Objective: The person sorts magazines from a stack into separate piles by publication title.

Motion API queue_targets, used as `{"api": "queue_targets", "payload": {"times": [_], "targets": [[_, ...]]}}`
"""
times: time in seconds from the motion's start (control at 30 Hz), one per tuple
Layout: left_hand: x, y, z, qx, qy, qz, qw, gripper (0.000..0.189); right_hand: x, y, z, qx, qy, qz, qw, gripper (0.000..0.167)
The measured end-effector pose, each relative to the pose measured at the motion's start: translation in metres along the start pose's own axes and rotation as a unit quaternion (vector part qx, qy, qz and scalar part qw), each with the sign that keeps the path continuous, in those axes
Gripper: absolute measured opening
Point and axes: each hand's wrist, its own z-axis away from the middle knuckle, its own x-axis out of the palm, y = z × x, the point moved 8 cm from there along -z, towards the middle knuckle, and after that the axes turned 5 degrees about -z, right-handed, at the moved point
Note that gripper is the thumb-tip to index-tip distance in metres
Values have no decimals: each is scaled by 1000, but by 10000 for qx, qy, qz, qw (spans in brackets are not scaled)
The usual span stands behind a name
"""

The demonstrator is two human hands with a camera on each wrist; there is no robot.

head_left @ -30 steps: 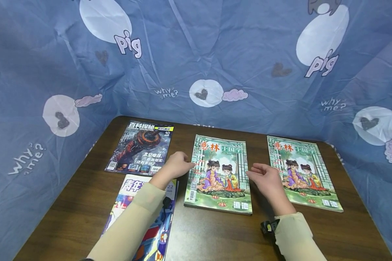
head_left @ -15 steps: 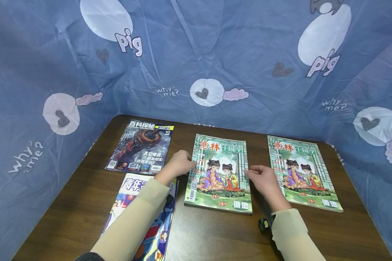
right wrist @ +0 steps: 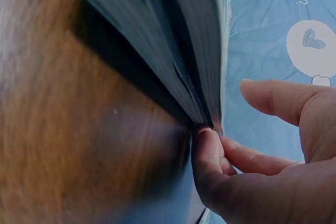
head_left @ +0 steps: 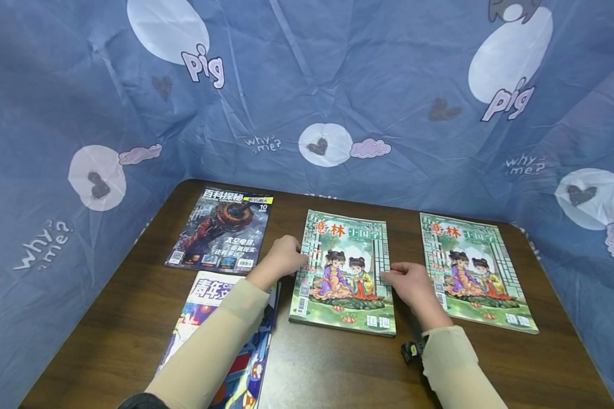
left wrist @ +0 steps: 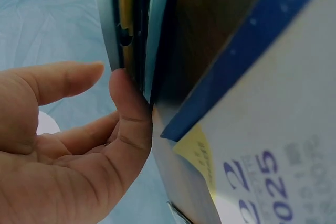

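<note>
In the middle of the table lies a stack of magazines (head_left: 337, 307), the top one with a green cover and two drawn children. My left hand (head_left: 282, 258) is at its left side; in the left wrist view a curled fingertip (left wrist: 122, 80) touches the spines (left wrist: 126, 35), with the thumb slightly off the cover. At the right side is my right hand (head_left: 411, 284). In the right wrist view its fingertips (right wrist: 203, 137) touch the page edges (right wrist: 184, 40) near a dark gap in the stack, and the thumb stands apart above the cover.
A matching green magazine (head_left: 486, 307) lies to the right. At the back left is a dark magazine (head_left: 220, 227) with a red-and-black machine. A purple-and-white magazine (head_left: 235, 386) lies front left, partly under my left forearm. Blue patterned cloth (head_left: 317, 85) hangs round the wooden table (head_left: 337, 375).
My right hand has moved left, from beside the stack to its right edge. The left hand has shifted slightly right against the spines. The magazines have not visibly moved.
</note>
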Motion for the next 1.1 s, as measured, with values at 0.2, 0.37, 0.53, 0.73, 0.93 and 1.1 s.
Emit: {"api": "queue_targets", "payload": {"times": [0.2, 0.37, 0.53, 0.73, 0.93, 1.1], "targets": [[-2, 1, 2, 23, 185, 34, 9998, 26, 2, 0, 0, -38, 42, -17, 10000, 54], [-5, 7, 4, 298, 524, -245, 9979, 40, 4, 2, 0, -83, 31, -12, 10000, 53], [-8, 13, 6, 521, 785, -371, 9949, 33, 4, 0, 1, -144, 34, -77, 9999, 53], [-2, 14, 10, 360, 346, 198, 9986, 51, 3, 0, 3, -97, 25, -143, 9998, 58], [3, 14, 14, 221, 8, 808, 9965, 63, 3, 0, 5, -51, -24, -185, 9998, 61], [5, 14, 16, 84, -67, 1291, 9916, 64, 3, 0, 5, -48, -68, -211, 9997, 63]]}}
